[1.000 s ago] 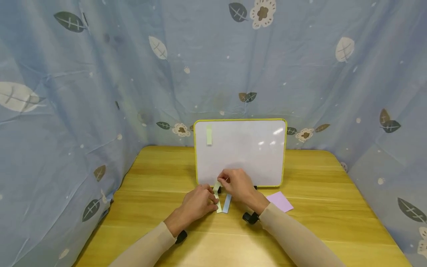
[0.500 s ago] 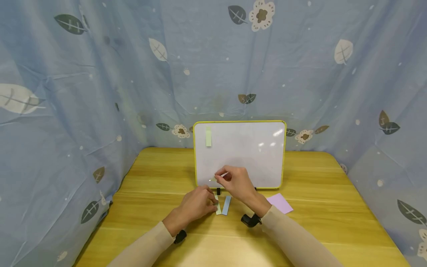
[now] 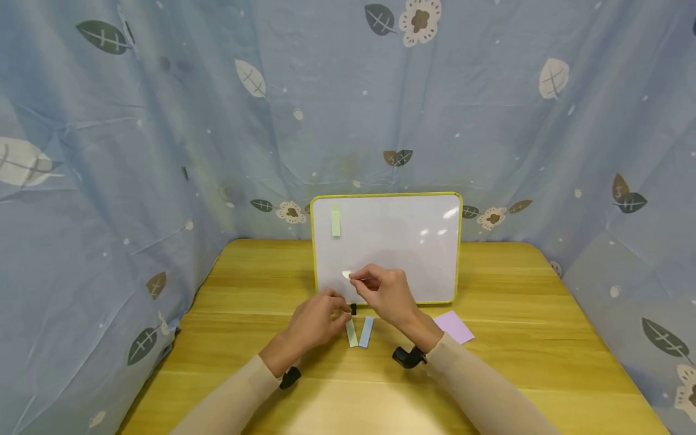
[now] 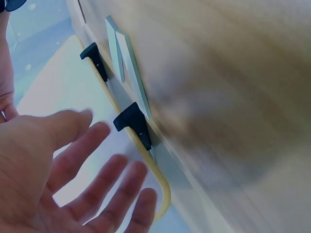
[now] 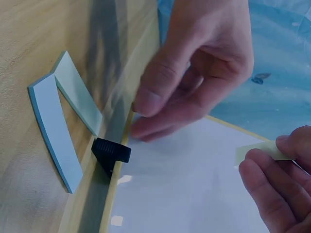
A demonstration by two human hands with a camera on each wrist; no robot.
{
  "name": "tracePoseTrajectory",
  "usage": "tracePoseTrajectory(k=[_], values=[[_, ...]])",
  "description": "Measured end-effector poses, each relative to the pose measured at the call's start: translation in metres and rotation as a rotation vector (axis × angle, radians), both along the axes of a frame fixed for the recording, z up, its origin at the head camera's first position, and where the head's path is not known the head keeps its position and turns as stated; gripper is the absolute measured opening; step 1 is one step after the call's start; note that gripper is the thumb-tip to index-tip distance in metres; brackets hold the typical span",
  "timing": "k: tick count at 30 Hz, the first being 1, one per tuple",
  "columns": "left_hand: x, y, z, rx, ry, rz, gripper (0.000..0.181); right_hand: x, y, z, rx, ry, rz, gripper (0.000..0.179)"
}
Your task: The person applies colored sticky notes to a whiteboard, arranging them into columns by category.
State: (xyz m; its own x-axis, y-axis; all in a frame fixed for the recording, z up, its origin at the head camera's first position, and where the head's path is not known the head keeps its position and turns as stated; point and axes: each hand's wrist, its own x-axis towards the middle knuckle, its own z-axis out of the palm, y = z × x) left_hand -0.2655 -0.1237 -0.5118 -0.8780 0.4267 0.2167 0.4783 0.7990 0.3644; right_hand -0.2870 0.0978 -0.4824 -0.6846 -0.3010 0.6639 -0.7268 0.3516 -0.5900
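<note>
Between right thumb and fingers, a pale green sticky strip point(image 5: 253, 151) is pinched by my right hand point(image 3: 387, 295). The strip's free end points left in the head view, in front of the whiteboard's point(image 3: 402, 241) lower left. My left hand point(image 3: 318, 323) is just below, fingers loosely bent and apart; the left wrist view shows nothing in its grasp. Close to its fingertips, a pad of pale green strips point(image 3: 352, 333) lies on the table. A pad of blue strips point(image 3: 367, 332) lies beside it, the two forming a V. Another green strip point(image 3: 335, 222) sticks to the board's upper left.
The yellow-framed whiteboard stands upright on the wooden table point(image 3: 272, 272), held by black clip feet point(image 5: 111, 153) at its lower edge. A pink-purple square note point(image 3: 454, 327) lies right of the right wrist. Blue patterned curtain point(image 3: 326, 121) surrounds the table at the back and sides.
The right hand has pulled a green strip off the pad and raised it toward the board. My left hand has loosened from the pad, shifting slightly up and left.
</note>
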Motion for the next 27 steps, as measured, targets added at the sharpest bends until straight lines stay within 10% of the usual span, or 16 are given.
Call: tracePoseTrajectory(k=[18, 27], values=[[-0.026, -0.016, 0.026, 0.335, 0.343, 0.186, 0.043, -0.004, -0.005, 0.005, -0.101, 0.049, 0.022, 0.009], [-0.048, -0.021, 0.042, 0.406, 0.361, 0.225, 0.060, -0.007, -0.013, 0.005, -0.146, 0.065, 0.007, 0.011]])
